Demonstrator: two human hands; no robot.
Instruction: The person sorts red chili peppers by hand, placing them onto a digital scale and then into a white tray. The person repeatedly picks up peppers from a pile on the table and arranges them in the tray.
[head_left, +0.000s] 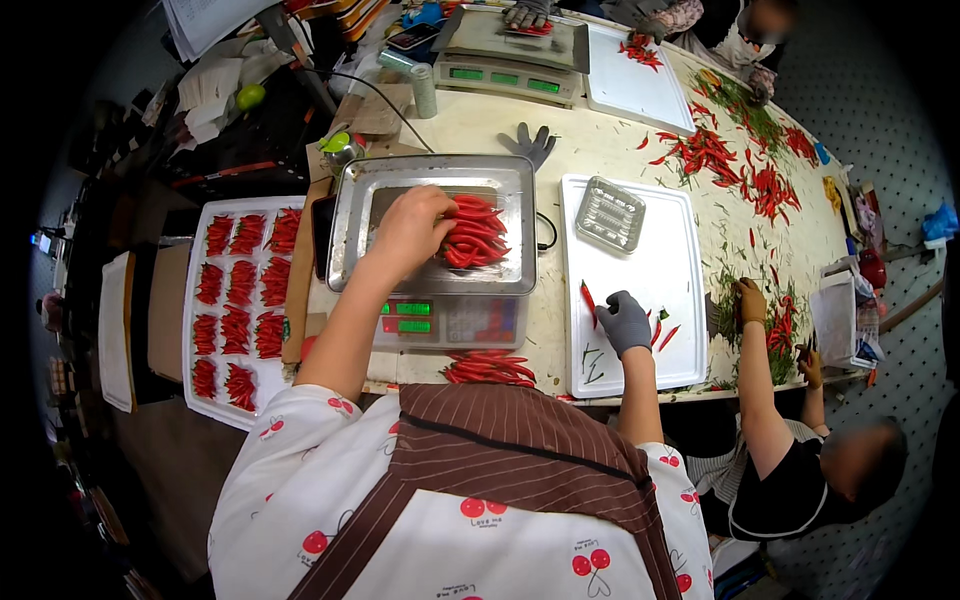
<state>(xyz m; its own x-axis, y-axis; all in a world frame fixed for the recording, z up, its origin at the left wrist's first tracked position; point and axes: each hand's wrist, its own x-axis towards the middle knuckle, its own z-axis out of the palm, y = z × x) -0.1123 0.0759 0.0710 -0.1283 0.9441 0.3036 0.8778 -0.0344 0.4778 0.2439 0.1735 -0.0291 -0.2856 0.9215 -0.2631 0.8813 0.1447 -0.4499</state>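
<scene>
My bare left hand (411, 229) reaches over the metal pan (356, 176) of a digital scale (457, 319). Its fingertips touch the left side of a pile of red chili peppers (474, 236); whether they pinch one is hard to see. In a grey glove, my right hand (627, 324) hovers low over a white tray (637, 277), fingers curled. A single red chili (588, 300) lies at its fingertips, and I cannot make out a grip. More loose chilies (667, 337) and cut green stems (591, 364) lie around it. An upturned-looking clear plastic punnet (611, 215) rests farther up this tray.
To the left, a white tray (196, 262) carries bunched chilies in rows. More chilies (491, 369) lie at the table edge before me. A grey glove (531, 144) lies behind the pan. At right, a co-worker's gloved hand (750, 300) is among chilies and stems. A second scale (510, 71) stands beyond.
</scene>
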